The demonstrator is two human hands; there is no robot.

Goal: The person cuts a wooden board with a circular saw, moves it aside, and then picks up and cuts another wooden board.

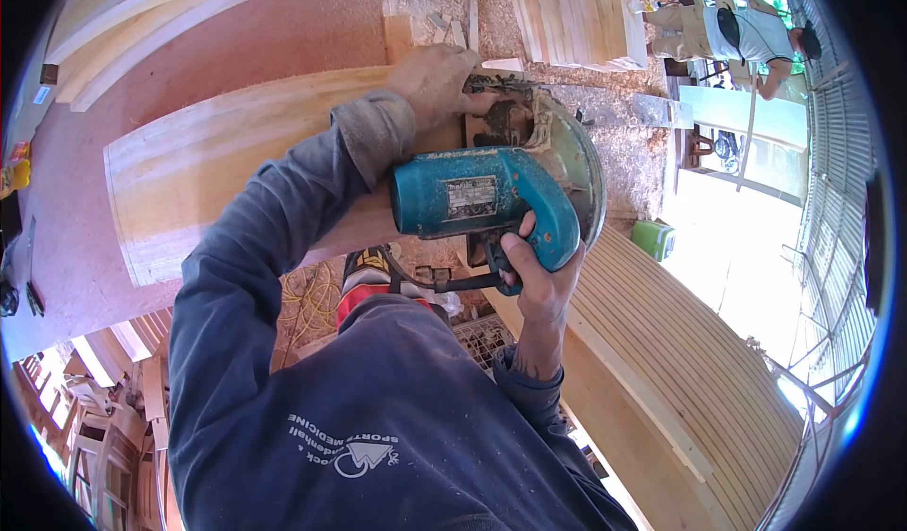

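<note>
A teal circular saw with a dusty metal blade guard sits across the right end of a pale, curved wooden panel. My right hand is wrapped round its rear handle, with the fingers near the trigger. Up at the front of the saw, my left hand grips by the base plate, thumb and fingers against the metal. Part of those fingers is hidden behind the saw. A black power cord leaves the handle and runs toward my body. The blade is out of sight.
Curved wooden pieces lie on the reddish table. A stack of boards stands beyond the saw. Grooved planks lie at right, near a green container. Another person stands far right. Yellow cable coils on the floor.
</note>
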